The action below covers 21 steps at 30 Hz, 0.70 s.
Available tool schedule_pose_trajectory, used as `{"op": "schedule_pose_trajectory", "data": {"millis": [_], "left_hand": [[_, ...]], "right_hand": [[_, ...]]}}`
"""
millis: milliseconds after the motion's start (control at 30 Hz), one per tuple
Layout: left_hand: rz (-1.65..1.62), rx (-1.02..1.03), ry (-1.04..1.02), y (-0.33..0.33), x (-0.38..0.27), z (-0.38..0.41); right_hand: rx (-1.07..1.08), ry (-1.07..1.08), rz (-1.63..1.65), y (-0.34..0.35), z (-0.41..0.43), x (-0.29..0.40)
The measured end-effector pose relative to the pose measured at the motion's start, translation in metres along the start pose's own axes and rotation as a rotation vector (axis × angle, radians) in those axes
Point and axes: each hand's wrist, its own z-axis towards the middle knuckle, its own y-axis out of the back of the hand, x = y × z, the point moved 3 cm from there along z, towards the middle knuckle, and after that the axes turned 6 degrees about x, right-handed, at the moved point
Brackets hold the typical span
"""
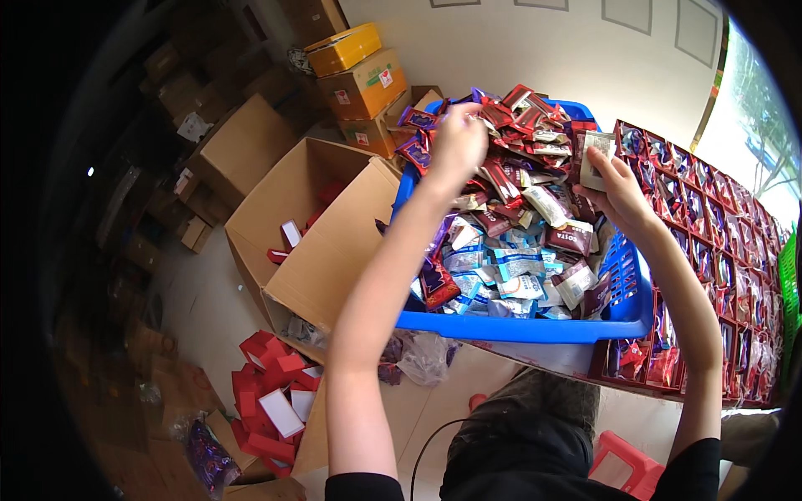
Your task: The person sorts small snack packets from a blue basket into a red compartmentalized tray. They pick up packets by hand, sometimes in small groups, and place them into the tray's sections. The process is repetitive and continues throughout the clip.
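A blue plastic basket [495,329] full of wrapped sweets stands in front of me. My left hand [460,141] is over its far left part, among red and purple packets; its fingertips are blurred, and whether they grip a packet cannot be told. My right hand [614,181] holds small flat packets, a pale one [596,160] on top, above the basket's right side. Light blue packets [520,263] lie in the near part of the basket, with brown Costa packets [569,238] to their right. Red-wrapped bars [501,178] are heaped behind them.
Right of the basket, red divided boxes [695,250] hold wrapped sweets. An open cardboard carton [338,244] stands left, with red cartons [269,394] piled on the floor nearby. Stacked boxes [363,81] stand behind. A red plastic stool [620,463] is near my legs.
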Motion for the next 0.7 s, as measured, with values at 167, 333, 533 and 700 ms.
{"op": "schedule_pose_trajectory", "data": {"millis": [167, 333, 533, 700], "left_hand": [[0.889, -0.211, 0.366, 0.162, 0.135, -0.019], [-0.195, 0.344, 0.619, 0.137, 0.246, -0.07], [0.117, 0.187, 0.354, 0.163, 0.289, -0.059], [0.263, -0.274, -0.124, 0.117, 0.174, -0.023]], "right_hand": [[-0.087, 0.002, -0.116, 0.078, -0.031, 0.027], [-0.271, 0.057, -0.155, 0.138, -0.072, 0.04], [-0.551, 0.125, -0.132, 0.223, -0.126, 0.061], [-0.87, 0.136, -0.18, 0.29, -0.2, 0.08]]}}
